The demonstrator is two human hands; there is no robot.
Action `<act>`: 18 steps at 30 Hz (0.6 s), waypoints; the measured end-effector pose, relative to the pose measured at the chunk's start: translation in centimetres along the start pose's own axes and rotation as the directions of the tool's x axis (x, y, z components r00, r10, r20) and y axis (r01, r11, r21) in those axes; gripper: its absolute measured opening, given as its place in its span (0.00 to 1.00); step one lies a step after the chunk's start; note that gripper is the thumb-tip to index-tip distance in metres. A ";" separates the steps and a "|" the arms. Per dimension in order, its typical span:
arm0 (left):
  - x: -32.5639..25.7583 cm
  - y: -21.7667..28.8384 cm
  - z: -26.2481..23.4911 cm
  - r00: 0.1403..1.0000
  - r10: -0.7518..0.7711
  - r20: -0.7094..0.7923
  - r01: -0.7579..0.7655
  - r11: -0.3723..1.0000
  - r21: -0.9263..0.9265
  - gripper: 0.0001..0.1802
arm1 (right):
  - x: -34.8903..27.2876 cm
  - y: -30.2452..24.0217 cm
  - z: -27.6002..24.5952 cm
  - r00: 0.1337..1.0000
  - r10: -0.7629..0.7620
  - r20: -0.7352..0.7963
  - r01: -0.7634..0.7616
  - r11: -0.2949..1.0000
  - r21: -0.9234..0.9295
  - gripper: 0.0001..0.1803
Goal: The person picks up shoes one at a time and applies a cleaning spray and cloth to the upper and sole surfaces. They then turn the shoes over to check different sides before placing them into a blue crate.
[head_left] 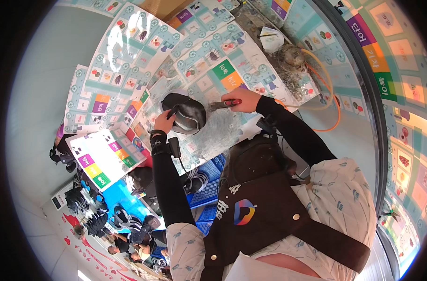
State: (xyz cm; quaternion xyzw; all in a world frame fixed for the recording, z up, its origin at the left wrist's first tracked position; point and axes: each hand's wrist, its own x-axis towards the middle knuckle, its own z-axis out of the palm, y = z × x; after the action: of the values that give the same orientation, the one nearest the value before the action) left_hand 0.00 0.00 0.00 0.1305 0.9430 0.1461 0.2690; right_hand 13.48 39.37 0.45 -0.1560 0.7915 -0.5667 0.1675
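My left hand is closed on the near left edge of a black shoe, which rests over the patterned worktop. The shoe looks shiny, and part of it lies behind my fingers. To its right, my right hand grips the red handle of a small brush. The brush head points left toward the shoe with a narrow gap between them. Greyish wet-looking smears cover the worktop around both.
At the worktop's far right lie a white container and a tangled greyish lump. An orange hose loops down beyond my right arm. Blue crates with shoes stand below the near edge. Several people and more shoes show at lower left.
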 end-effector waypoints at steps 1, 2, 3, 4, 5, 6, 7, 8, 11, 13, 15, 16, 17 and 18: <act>0.0 0.2 0.2 1.000 -0.013 -0.005 0.013 1.000 0.006 0.27 | -0.2 0.5 0.2 1.000 0.000 0.022 0.000 1.000 -0.007 0.12; 0.0 0.3 0.3 1.000 -0.025 -0.010 0.025 1.000 0.012 0.26 | -0.4 0.9 0.5 0.999 0.001 0.043 -0.001 1.000 -0.015 0.11; 0.1 0.0 0.0 1.000 -0.025 -0.014 0.025 1.000 0.016 0.26 | -0.2 1.2 0.8 0.999 -0.004 0.040 0.004 1.000 -0.014 0.11; 0.2 -0.3 -0.4 1.000 -0.019 -0.015 0.019 1.000 0.001 0.26 | -0.1 1.4 1.2 0.996 0.001 -0.092 0.002 1.000 0.030 0.11; 0.4 -0.6 -0.7 1.000 -0.013 -0.017 0.013 1.000 -0.014 0.26 | 0.0 1.7 1.4 0.975 0.011 -0.222 0.006 0.997 0.076 0.11; 0.3 -0.5 -0.4 1.000 -0.014 -0.013 0.014 1.000 -0.015 0.26 | -0.4 2.0 1.5 0.975 0.015 -0.220 0.003 0.997 0.077 0.11; 0.2 -0.4 0.1 1.000 -0.010 -0.025 0.009 1.000 -0.019 0.26 | -1.0 2.3 1.4 0.993 0.015 -0.115 -0.012 1.000 0.022 0.11; 0.0 -0.3 0.4 0.999 -0.006 -0.036 0.005 1.000 -0.023 0.25 | -1.4 2.6 1.5 1.000 0.021 -0.009 -0.022 0.999 -0.035 0.11; -0.2 -0.8 0.1 1.000 -0.018 -0.016 0.017 0.999 -0.034 0.25 | -1.6 2.1 2.4 0.980 -0.009 -0.197 0.007 1.000 -0.010 0.11; -0.2 -0.4 0.2 1.000 -0.016 -0.024 0.015 1.000 -0.019 0.25 | -2.2 2.2 2.8 0.987 0.027 -0.157 -0.029 1.000 -0.012 0.11; -0.3 -0.3 0.2 0.999 -0.012 -0.037 0.012 1.000 -0.002 0.24 | -2.7 2.3 2.8 0.992 0.091 -0.085 -0.093 0.995 -0.025 0.11; -0.1 -0.4 0.1 0.999 -0.010 -0.031 0.009 1.000 -0.020 0.24 | -2.9 3.0 3.5 0.990 0.130 -0.044 -0.132 0.990 -0.046 0.12; 0.1 -0.5 0.1 1.000 -0.007 -0.026 0.006 0.999 -0.038 0.24 | -3.1 3.7 4.3 0.990 0.131 -0.047 -0.133 0.990 -0.047 0.12; 0.0 -0.1 0.2 1.000 -0.010 -0.024 0.009 0.999 -0.041 0.24 | -3.3 3.7 5.0 0.992 0.127 -0.017 -0.127 0.992 -0.018 0.13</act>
State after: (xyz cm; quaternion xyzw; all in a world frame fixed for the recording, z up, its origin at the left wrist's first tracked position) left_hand 0.08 -0.07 -0.25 0.1189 0.9436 0.1657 0.2607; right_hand 18.47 37.71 -4.25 -0.1024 0.8065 -0.5484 0.1955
